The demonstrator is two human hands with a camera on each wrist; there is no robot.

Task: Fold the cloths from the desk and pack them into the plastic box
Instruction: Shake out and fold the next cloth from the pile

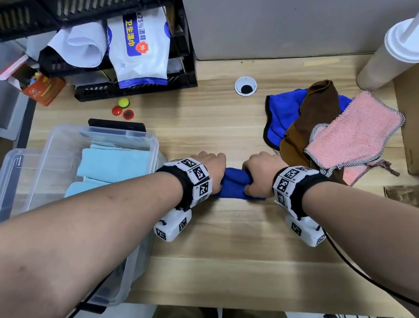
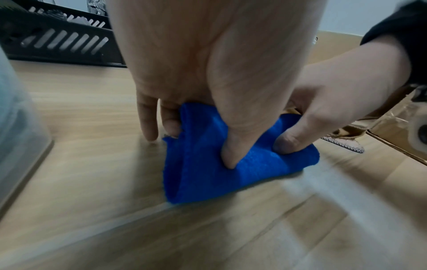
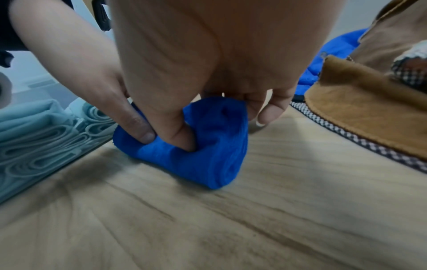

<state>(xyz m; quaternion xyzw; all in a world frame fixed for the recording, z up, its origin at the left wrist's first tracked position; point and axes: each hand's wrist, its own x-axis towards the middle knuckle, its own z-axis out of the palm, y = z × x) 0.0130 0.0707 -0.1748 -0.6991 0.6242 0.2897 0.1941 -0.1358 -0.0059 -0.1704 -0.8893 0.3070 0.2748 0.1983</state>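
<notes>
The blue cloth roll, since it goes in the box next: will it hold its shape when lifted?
Probably not unaided. The blue cloth roll dents under both thumbs, so it looks soft and floppy. Its loose edge shows in the left wrist view, so it may unroll if the left hand or right hand lets go. Likely light.

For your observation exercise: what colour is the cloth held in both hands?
Bright blue cloth, clearest in the left wrist view.

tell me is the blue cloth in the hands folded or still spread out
Folded. The blue cloth is a compact bundle on the desk, gripped by left hand and right hand.
</notes>
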